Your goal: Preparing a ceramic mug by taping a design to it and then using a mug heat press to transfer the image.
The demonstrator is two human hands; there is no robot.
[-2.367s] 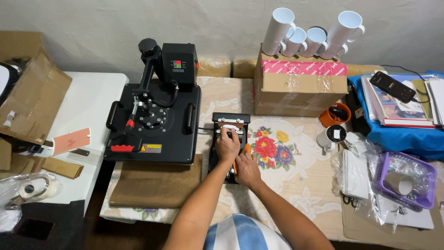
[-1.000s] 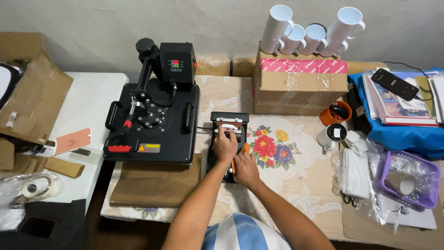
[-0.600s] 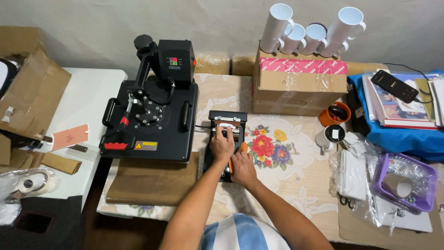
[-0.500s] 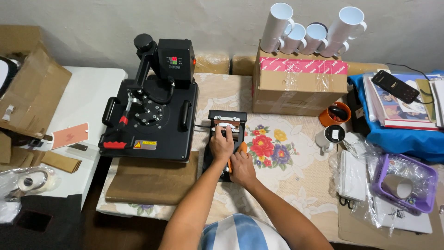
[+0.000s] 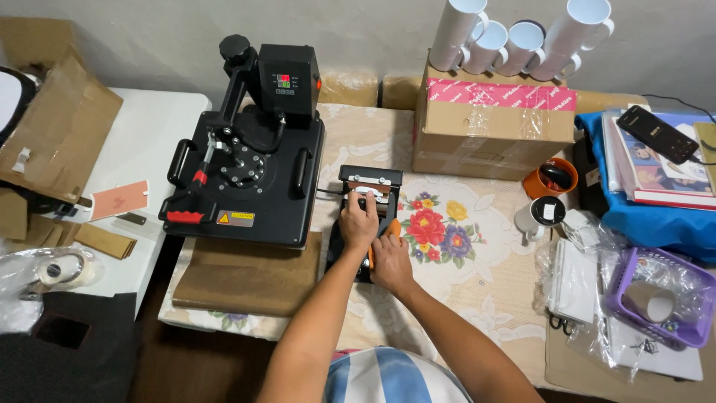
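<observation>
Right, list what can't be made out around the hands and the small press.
Head view only:
- Small press: its middle is covered by the left hand and right hand, so what it clamps is hidden.
- Orange part: mostly under the right hand, its kind unclear.
- Basket: contents blurred by plastic wrap.
- Cardboard: cut off by the left edge.

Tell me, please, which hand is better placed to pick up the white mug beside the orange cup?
Probably the right hand: it lies on the mug press on the side toward the white mug, while the left hand grips the press farther away.
</observation>
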